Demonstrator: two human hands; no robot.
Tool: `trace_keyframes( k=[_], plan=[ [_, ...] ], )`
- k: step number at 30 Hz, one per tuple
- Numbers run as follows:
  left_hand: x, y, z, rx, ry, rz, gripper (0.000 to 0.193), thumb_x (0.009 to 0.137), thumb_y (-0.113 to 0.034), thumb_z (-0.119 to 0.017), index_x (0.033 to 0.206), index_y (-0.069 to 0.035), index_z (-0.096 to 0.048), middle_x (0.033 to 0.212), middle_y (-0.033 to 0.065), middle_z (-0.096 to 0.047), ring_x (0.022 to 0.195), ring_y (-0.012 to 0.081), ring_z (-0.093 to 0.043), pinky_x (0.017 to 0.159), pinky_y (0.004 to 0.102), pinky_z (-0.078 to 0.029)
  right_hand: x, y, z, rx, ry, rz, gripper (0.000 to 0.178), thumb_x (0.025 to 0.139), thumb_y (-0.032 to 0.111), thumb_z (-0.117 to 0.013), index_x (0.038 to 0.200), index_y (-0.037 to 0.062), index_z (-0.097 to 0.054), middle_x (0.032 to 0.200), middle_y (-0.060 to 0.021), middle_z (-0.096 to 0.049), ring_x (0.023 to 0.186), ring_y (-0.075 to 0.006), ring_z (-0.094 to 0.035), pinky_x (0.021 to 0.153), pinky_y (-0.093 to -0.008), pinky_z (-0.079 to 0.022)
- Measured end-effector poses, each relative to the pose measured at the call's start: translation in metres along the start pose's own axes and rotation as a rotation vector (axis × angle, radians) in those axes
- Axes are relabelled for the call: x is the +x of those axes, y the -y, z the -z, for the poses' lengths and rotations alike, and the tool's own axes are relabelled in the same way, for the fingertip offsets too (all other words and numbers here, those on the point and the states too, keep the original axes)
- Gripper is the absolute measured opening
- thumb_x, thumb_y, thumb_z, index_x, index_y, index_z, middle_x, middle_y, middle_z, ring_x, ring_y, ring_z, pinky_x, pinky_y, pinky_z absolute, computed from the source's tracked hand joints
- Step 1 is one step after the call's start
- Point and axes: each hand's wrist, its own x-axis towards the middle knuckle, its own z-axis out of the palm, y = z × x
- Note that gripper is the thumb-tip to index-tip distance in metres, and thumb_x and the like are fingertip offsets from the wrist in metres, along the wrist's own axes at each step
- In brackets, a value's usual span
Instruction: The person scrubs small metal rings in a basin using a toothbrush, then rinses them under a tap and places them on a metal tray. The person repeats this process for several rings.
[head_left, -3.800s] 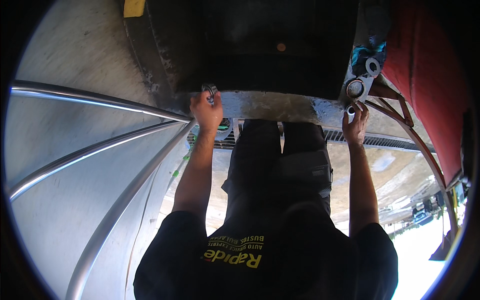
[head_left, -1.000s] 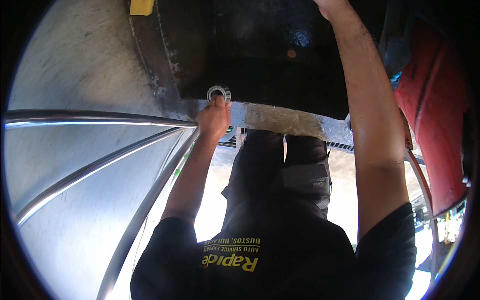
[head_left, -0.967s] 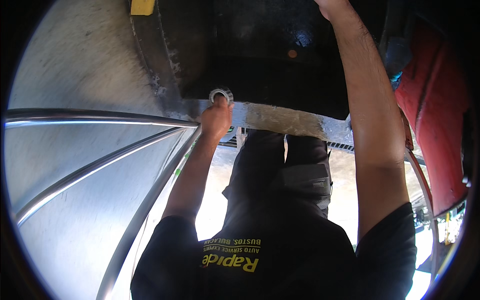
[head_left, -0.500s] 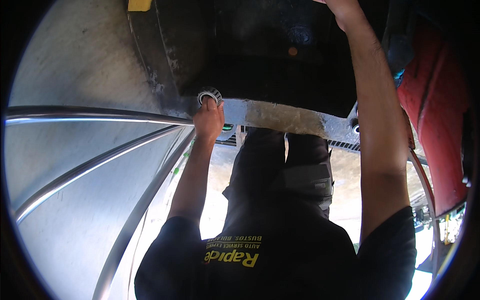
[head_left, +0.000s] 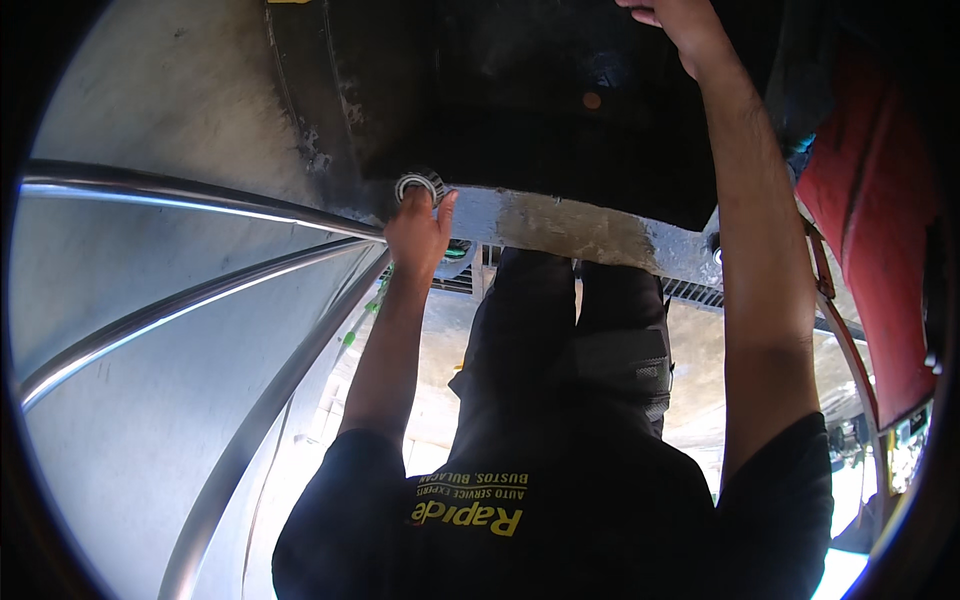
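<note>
At the left corner of the dark basin's near ledge (head_left: 575,228), my left hand (head_left: 415,238) has its fingers in the bore of a ringed metal roller bearing (head_left: 432,182). The thumb stands out to the right, apart from the ring. The underside of the bearing is hidden, so I cannot tell how it rests on the corner. My right hand (head_left: 685,28) is at the upper edge, over the far part of the dark basin (head_left: 540,130). Its visible fingers stretch leftward, and the frame cuts off part of them; nothing shows in them.
Bent metal tubes (head_left: 200,290) run along the left and meet near the basin's corner. A red curved panel (head_left: 880,240) stands at the right. Inside the basin lies a small round brownish spot (head_left: 592,101). A floor grate (head_left: 690,292) shows beyond my legs.
My left thumb has moved away from the bearing, while the fingers stay in its bore. More of my right hand's fingers shows at the top. The view has shifted slightly.
</note>
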Motion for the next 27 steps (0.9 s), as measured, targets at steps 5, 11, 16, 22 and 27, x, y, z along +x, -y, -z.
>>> trace_keyframes(
  k=[5, 11, 16, 22, 27],
  plan=[
    [0.006, 0.010, 0.007, -0.009, 0.110, -0.021, 0.025, 0.095, -0.025, -0.066, 0.108, -0.004, -0.064, 0.103, 0.0183, -0.073, 0.083, 0.0386, -0.074, 0.069, 0.0505, -0.060, -0.005, -0.014, 0.006, -0.033, 0.014, -0.015, 0.027, 0.105, 0.035, -0.057, 0.110, 0.0098, -0.064, 0.100, -0.0080, -0.074, 0.086, -0.0172, -0.068, 0.077, -0.0344, -0.055],
    [0.012, 0.005, 0.010, 0.019, 0.272, 0.030, 0.029, 0.095, -0.030, -0.069, 0.106, -0.004, -0.064, 0.100, 0.0177, -0.073, 0.083, 0.0384, -0.073, 0.070, 0.0503, -0.059, -0.001, -0.027, 0.014, -0.038, 0.002, -0.062, 0.028, 0.105, 0.036, -0.057, 0.114, 0.0091, -0.064, 0.101, -0.0088, -0.074, 0.089, -0.0178, -0.068, 0.079, -0.0352, -0.055],
    [0.012, -0.004, 0.015, -0.042, 0.069, -0.020, 0.039, 0.096, -0.044, -0.069, 0.095, -0.005, -0.068, 0.089, 0.0162, -0.073, 0.076, 0.0381, -0.073, 0.065, 0.0480, -0.059, 0.000, -0.030, 0.018, -0.077, -0.021, -0.108, 0.030, 0.105, 0.036, -0.057, 0.115, 0.0085, -0.063, 0.102, -0.0097, -0.074, 0.090, -0.0184, -0.068, 0.080, -0.0361, -0.055],
    [0.010, -0.004, 0.017, -0.007, -0.066, 0.019, 0.044, 0.097, -0.051, -0.065, 0.101, -0.007, -0.069, 0.082, 0.0147, -0.073, 0.072, 0.0371, -0.073, 0.066, 0.0462, -0.059, -0.001, -0.043, 0.022, -0.042, -0.006, -0.070, 0.027, 0.105, 0.035, -0.058, 0.112, 0.0097, -0.064, 0.101, -0.0082, -0.074, 0.088, -0.0173, -0.067, 0.079, -0.0357, -0.055],
    [0.008, 0.010, 0.002, -0.055, 0.129, -0.026, 0.037, 0.101, -0.040, -0.063, 0.110, -0.004, -0.064, 0.092, 0.0175, -0.072, 0.082, 0.0380, -0.073, 0.071, 0.0486, -0.059, 0.006, -0.046, 0.015, -0.026, 0.030, -0.119, 0.025, 0.104, 0.034, -0.060, 0.110, 0.0103, -0.065, 0.099, -0.0088, -0.073, 0.086, -0.0178, -0.068, 0.078, -0.0365, -0.056]
  ],
)
